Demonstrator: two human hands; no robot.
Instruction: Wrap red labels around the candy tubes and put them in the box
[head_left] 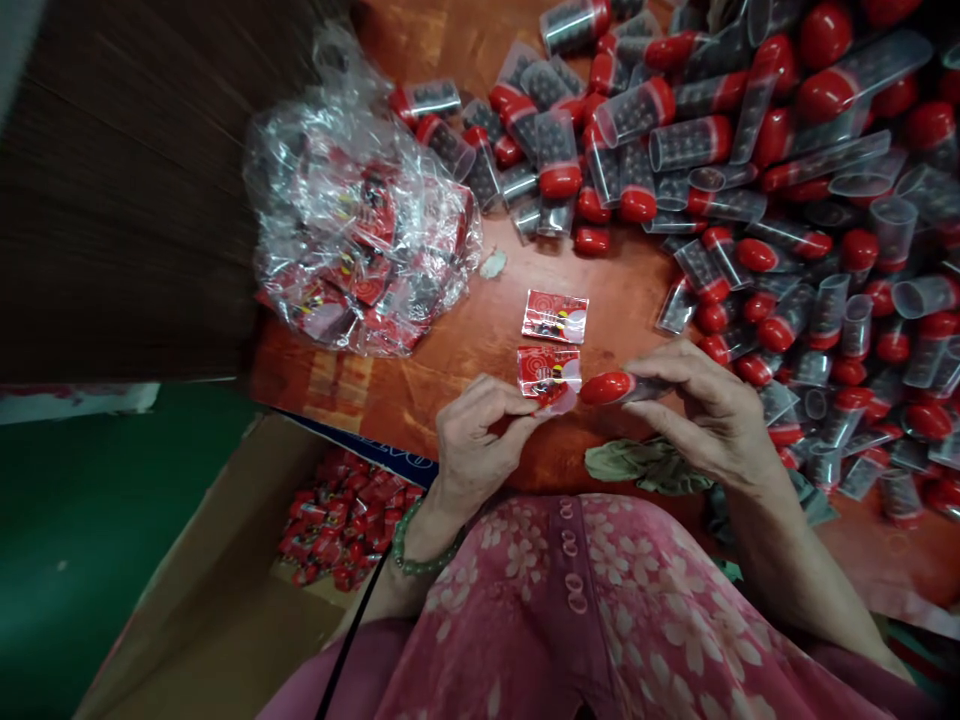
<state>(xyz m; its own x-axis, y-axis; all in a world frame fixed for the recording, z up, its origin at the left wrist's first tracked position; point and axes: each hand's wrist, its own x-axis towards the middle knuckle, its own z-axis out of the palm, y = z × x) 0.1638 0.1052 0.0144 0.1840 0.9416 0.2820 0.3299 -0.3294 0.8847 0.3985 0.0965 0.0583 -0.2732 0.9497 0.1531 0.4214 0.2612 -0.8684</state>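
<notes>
My left hand [480, 430] is closed, with thumb and fingers pinching a small red printed wrapper [556, 402] with a pink patch. Just right of it, my right hand [701, 415] grips a clear plastic tube with a rounded red end [607, 388]. That red end points left at the wrapper's edge; whether they touch I cannot tell. Fingers hide part of the tube's clear body. Directly behind the held wrapper lies a similar red wrapper [547, 368], partly overlapped by it. Another flat red wrapper [555, 316] rests farther back.
Many red-ended clear tubes [690, 145] are heaped across the back and right. A clear plastic bag [360, 215] of red wrappers sits back left. Below the orange-brown tabletop [480, 320], a cardboard box [247, 580] holds small red packed pieces [349, 520]. Greenish cloth [645, 465] lies near the front edge.
</notes>
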